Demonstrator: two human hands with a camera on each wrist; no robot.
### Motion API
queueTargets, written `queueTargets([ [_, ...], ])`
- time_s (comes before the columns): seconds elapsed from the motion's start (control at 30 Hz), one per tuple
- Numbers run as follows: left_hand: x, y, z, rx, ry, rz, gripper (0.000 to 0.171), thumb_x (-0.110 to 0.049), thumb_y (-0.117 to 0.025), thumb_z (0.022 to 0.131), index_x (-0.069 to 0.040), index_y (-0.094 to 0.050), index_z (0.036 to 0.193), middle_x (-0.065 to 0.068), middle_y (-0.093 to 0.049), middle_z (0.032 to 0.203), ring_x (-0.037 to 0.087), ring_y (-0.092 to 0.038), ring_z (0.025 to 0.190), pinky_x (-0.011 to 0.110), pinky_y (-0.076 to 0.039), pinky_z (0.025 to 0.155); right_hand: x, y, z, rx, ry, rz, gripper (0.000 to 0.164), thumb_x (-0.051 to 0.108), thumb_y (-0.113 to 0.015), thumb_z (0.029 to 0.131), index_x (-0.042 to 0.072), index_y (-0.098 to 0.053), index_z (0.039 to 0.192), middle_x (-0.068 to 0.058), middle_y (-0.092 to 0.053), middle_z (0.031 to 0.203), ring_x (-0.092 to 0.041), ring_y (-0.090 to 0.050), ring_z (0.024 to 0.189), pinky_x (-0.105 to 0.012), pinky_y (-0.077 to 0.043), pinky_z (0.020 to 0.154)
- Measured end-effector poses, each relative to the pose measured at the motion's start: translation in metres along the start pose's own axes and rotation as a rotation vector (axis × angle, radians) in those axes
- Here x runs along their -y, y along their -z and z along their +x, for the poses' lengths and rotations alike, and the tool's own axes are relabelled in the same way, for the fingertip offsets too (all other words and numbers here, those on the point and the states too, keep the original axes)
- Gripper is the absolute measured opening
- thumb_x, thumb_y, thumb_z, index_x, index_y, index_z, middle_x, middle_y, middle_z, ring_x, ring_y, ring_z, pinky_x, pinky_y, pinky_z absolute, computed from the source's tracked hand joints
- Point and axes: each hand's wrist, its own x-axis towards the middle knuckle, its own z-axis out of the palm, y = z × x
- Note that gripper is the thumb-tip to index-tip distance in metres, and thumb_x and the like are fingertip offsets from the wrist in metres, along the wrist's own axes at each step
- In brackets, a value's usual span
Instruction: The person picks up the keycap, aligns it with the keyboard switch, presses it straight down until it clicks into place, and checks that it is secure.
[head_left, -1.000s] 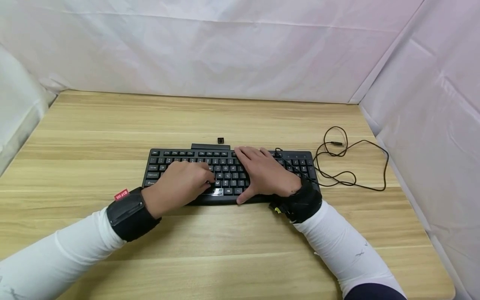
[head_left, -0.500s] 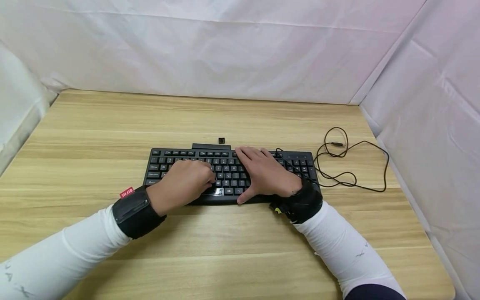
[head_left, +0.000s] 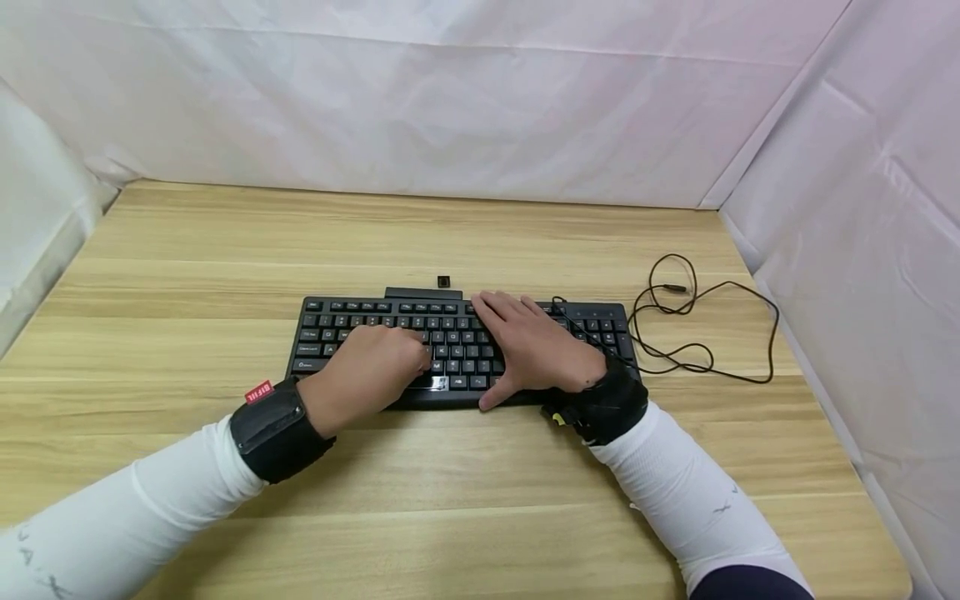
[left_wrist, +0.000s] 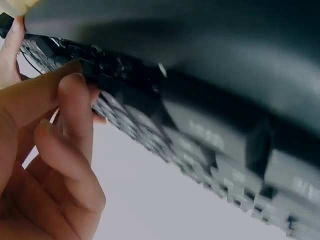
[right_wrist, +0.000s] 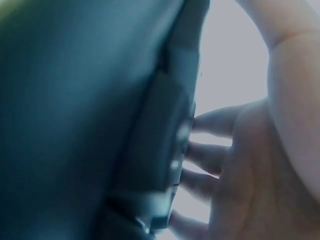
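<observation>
A black computer keyboard (head_left: 465, 367) lies on the table. My left hand (head_left: 371, 367), knuckles up, bends over its lower middle. In the left wrist view my curled fingers (left_wrist: 75, 100) pinch at a dark keycap (left_wrist: 89, 72), partly hidden, beside an uncovered slot (left_wrist: 120, 67) in the front row. The head view shows a shiny bare patch (head_left: 431, 382) there. My right hand (head_left: 528, 346) rests spread over the keyboard's right part, thumb at the front edge. In the right wrist view its straight fingers (right_wrist: 207, 155) reach past the keyboard's edge (right_wrist: 165, 125).
Behind the keyboard lies a small square black piece (head_left: 443, 282), like a loose keycap. A long black bar (head_left: 423, 293) sits along the keyboard's back edge. The black cable (head_left: 697, 375) loops on the table (head_left: 465, 500) to the right. White cloth walls (head_left: 420, 108) stand around the table.
My left hand and forearm have shifted slightly right, the hand bending further over the keys. The right hand has stayed in place on the keyboard.
</observation>
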Motion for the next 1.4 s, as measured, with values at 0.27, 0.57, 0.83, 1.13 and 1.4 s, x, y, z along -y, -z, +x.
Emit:
queueTargets([
  [0.27, 0.009, 0.009, 0.009, 0.051, 0.006, -0.072, 0.023, -0.009, -0.069, 0.08, -0.018, -0.064, 0.059, -0.007, -0.054, 0.056, 0.007, -0.043, 0.049, 0.026, -0.044, 0.042, 0.002, -0.002, 0.0, -0.009, 0.013, -0.015, 0.136, 0.077, -0.069, 0.053, 0.001, -0.01, 0.15, -0.019, -0.015, 0.155, -0.03, -0.011, 0.138, -0.054, -0.015, 0.112],
  [0.57, 0.049, 0.02, 0.058, 0.091, 0.152, -0.071, 0.01, -0.016, -0.069, 0.082, -0.012, -0.075, 0.089, 0.005, -0.073, 0.085, 0.015, -0.06, 0.063, 0.038, -0.055, 0.054, 0.002, -0.001, 0.002, -0.01, 0.002, -0.019, 0.138, 0.077, -0.069, 0.051, 0.001, -0.009, 0.15, -0.019, -0.016, 0.155, -0.03, -0.011, 0.138, -0.055, -0.015, 0.112],
  [0.83, 0.071, 0.008, 0.093, 0.19, 0.215, -0.058, 0.02, -0.02, -0.07, 0.083, -0.01, -0.073, 0.101, 0.008, -0.071, 0.09, 0.021, -0.062, 0.075, 0.045, -0.054, 0.064, 0.001, -0.003, 0.003, -0.013, 0.019, -0.008, 0.137, 0.077, -0.068, 0.052, 0.002, -0.01, 0.15, -0.018, -0.017, 0.155, -0.03, -0.012, 0.138, -0.055, -0.015, 0.112],
  [1.13, 0.069, -0.002, 0.113, 0.223, 0.185, -0.05, 0.017, -0.025, -0.07, 0.083, -0.012, -0.074, 0.094, 0.006, -0.071, 0.087, 0.02, -0.06, 0.071, 0.044, -0.053, 0.063, 0.0, -0.002, 0.001, -0.013, 0.005, -0.022, 0.137, 0.078, -0.068, 0.051, 0.002, -0.011, 0.15, -0.018, -0.017, 0.155, -0.029, -0.012, 0.138, -0.054, -0.015, 0.112],
  [1.4, 0.071, -0.002, 0.114, 0.243, 0.211, -0.035, 0.015, -0.019, -0.07, 0.082, -0.011, -0.074, 0.094, 0.007, -0.07, 0.09, 0.022, -0.06, 0.074, 0.046, -0.054, 0.064, 0.001, -0.001, 0.002, -0.026, 0.005, -0.025, 0.138, 0.077, -0.069, 0.05, 0.001, -0.012, 0.15, -0.018, -0.019, 0.154, -0.029, -0.014, 0.138, -0.054, -0.016, 0.112],
])
